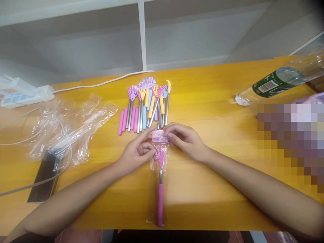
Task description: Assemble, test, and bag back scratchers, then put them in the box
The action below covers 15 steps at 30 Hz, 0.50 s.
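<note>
A pink back scratcher (pixel 160 202) with a hand-shaped head and a metal rod lies upright in view inside a clear plastic bag (pixel 151 209). At the bag's top is a small pink printed card (pixel 159 136). My left hand (pixel 138 151) is closed at the bag's upper left edge, thumb against its curled fingers, with the index finger stretched to the card's left corner. My right hand (pixel 186 140) pinches the card's right edge between thumb and fingers. Just beyond lie several loose back scratchers (pixel 140 114) with pink, yellow, blue and purple handles.
Printed cards (pixel 146 82) lie behind the scratchers. To the left are crumpled clear bags (pixel 76 135), a dark phone (pixel 44 180), a white cable (pixel 101 84) and a power strip (pixel 27 91). A plastic bottle (pixel 275 81) lies at the right, near a blurred-out patch (pixel 298 135).
</note>
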Each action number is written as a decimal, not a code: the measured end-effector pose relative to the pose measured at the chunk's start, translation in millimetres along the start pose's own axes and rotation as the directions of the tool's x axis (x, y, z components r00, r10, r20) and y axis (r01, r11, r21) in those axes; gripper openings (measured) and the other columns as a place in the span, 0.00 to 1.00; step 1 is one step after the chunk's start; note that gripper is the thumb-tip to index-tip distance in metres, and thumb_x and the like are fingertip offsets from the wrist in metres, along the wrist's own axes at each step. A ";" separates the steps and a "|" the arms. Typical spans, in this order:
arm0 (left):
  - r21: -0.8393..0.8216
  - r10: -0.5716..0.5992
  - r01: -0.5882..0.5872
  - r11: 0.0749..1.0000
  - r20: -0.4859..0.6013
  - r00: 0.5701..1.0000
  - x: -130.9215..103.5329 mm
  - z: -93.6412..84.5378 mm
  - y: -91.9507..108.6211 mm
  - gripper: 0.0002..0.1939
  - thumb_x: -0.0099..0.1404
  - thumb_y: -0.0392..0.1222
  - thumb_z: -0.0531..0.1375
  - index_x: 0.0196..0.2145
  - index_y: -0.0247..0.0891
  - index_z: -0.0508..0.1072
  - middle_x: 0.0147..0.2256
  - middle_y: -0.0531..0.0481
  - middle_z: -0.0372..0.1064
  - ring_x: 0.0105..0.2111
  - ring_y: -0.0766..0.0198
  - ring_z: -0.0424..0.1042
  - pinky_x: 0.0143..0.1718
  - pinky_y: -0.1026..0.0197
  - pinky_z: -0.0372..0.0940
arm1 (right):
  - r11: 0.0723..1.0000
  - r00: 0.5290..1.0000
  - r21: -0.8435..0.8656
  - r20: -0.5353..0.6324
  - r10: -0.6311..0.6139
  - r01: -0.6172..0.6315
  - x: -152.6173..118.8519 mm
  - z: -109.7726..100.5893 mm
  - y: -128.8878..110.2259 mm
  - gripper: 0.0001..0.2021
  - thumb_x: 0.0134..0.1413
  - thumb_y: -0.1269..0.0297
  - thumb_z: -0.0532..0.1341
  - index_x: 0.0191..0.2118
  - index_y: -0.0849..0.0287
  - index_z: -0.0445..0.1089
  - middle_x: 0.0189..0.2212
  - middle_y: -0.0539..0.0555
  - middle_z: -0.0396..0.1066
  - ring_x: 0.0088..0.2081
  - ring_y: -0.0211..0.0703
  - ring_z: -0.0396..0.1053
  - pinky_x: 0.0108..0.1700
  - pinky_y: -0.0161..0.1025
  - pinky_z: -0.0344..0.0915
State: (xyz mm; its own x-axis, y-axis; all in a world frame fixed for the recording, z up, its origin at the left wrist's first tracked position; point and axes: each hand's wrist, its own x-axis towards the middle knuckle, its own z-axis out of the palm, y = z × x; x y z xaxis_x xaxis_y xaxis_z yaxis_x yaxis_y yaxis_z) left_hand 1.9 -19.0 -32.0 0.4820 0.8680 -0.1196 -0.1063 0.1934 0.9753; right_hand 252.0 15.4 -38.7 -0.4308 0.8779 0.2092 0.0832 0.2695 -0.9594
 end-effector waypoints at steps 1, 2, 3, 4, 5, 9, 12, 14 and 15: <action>0.005 0.007 -0.007 1.000 0.004 1.000 0.0 0.0 0.1 0.36 0.72 0.37 0.67 0.73 0.55 0.64 0.57 0.44 0.69 0.39 0.69 0.75 0.43 0.64 0.73 | 1.000 1.000 0.003 0.003 0.005 -0.005 -0.3 0.1 0.1 0.08 0.75 0.61 0.60 0.46 0.57 0.75 0.41 0.54 0.74 0.35 0.37 0.69 0.38 0.38 0.66; 0.017 0.015 -0.015 1.000 0.011 1.000 0.0 -0.1 0.1 0.35 0.73 0.37 0.67 0.72 0.55 0.65 0.56 0.44 0.69 0.38 0.68 0.75 0.43 0.64 0.73 | 1.000 1.000 0.006 0.005 0.007 -0.007 -0.6 0.2 0.2 0.08 0.75 0.61 0.60 0.46 0.57 0.75 0.41 0.53 0.74 0.35 0.37 0.69 0.38 0.38 0.66; 0.034 0.021 -0.022 0.999 0.020 1.000 0.1 -0.2 0.1 0.33 0.73 0.37 0.66 0.72 0.55 0.67 0.55 0.44 0.70 0.38 0.68 0.74 0.43 0.64 0.73 | 1.000 1.000 0.010 0.006 0.003 -0.003 -0.7 0.3 0.2 0.07 0.75 0.61 0.60 0.45 0.57 0.75 0.41 0.53 0.75 0.35 0.37 0.69 0.39 0.38 0.66; 0.053 0.028 -0.029 0.998 0.028 0.999 0.3 -0.3 0.2 0.32 0.73 0.36 0.66 0.71 0.54 0.69 0.55 0.44 0.70 0.39 0.68 0.74 0.43 0.63 0.73 | 1.000 1.000 0.011 0.007 -0.004 0.004 -0.8 0.4 0.1 0.07 0.74 0.62 0.60 0.45 0.57 0.75 0.42 0.54 0.75 0.36 0.37 0.70 0.39 0.38 0.66; 0.071 0.034 -0.037 0.997 0.035 0.999 0.5 -0.4 0.2 0.31 0.73 0.36 0.65 0.70 0.54 0.70 0.56 0.43 0.70 0.39 0.68 0.74 0.44 0.63 0.73 | 1.000 1.000 0.010 0.006 -0.014 0.014 -0.8 0.4 0.0 0.07 0.74 0.62 0.61 0.45 0.57 0.75 0.42 0.54 0.76 0.37 0.38 0.70 0.39 0.39 0.66; 0.097 0.049 -0.051 0.994 0.026 0.998 0.3 -0.3 0.5 0.29 0.73 0.35 0.65 0.68 0.54 0.72 0.59 0.42 0.67 0.40 0.68 0.74 0.44 0.62 0.74 | 0.998 0.998 0.012 0.005 -0.062 0.062 -1.1 -0.5 -2.3 0.07 0.73 0.63 0.61 0.43 0.58 0.76 0.43 0.56 0.76 0.37 0.39 0.72 0.38 0.39 0.67; 0.095 0.052 -0.052 0.994 0.009 0.999 -0.6 -0.2 1.0 0.29 0.73 0.34 0.64 0.68 0.53 0.74 0.58 0.43 0.66 0.39 0.70 0.73 0.43 0.64 0.74 | 0.996 0.997 0.032 0.009 -0.081 0.081 -2.5 -0.2 -4.7 0.10 0.74 0.62 0.60 0.39 0.59 0.74 0.37 0.55 0.74 0.36 0.39 0.71 0.38 0.38 0.68; 0.106 0.054 -0.055 0.993 0.008 0.998 -1.2 -0.2 1.7 0.28 0.73 0.34 0.64 0.67 0.52 0.75 0.58 0.42 0.65 0.38 0.70 0.72 0.43 0.64 0.74 | 0.994 0.999 0.100 -0.016 -0.041 0.042 -3.5 1.5 -5.6 0.09 0.75 0.61 0.60 0.39 0.58 0.69 0.33 0.52 0.72 0.33 0.37 0.71 0.37 0.37 0.68; 0.116 0.058 -0.059 0.992 0.011 0.998 -1.3 -0.1 2.1 0.27 0.73 0.34 0.64 0.67 0.52 0.75 0.58 0.42 0.65 0.39 0.70 0.72 0.43 0.64 0.74 | 0.989 0.999 0.145 -0.040 -0.010 0.015 -3.8 2.8 -5.7 0.08 0.74 0.61 0.60 0.41 0.57 0.66 0.34 0.51 0.72 0.32 0.37 0.71 0.36 0.37 0.68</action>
State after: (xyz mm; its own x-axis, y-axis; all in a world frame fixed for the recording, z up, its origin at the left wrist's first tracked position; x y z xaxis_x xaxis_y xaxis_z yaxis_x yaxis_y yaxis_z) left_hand 0.9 -19.7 -29.8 0.4844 0.8727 -0.0610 -0.0332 0.0880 0.9956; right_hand 250.7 9.4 -34.6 -0.3955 0.8903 0.2257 -0.0541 0.2227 -0.9734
